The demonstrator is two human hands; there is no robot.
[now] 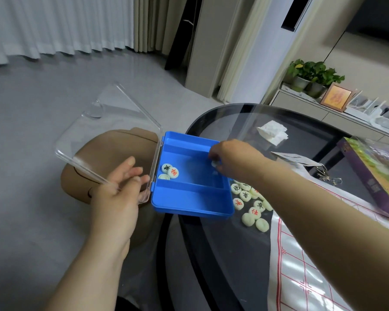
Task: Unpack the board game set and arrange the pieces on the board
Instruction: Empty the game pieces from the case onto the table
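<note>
Right grip pinches a xiangqi disc inside the blue case; left grip holds the clear lid. Light, slick, I judge; pinch rims.

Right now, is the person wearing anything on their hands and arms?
No. The left hand and the right hand are bare: no gloves, rings or watch show. No sleeves show either, as far up the arms as the picture goes.

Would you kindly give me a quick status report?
Left hand grips lid. Right hand pinches a piece over box. Three pieces left inside. Pile lies beside box.
</note>
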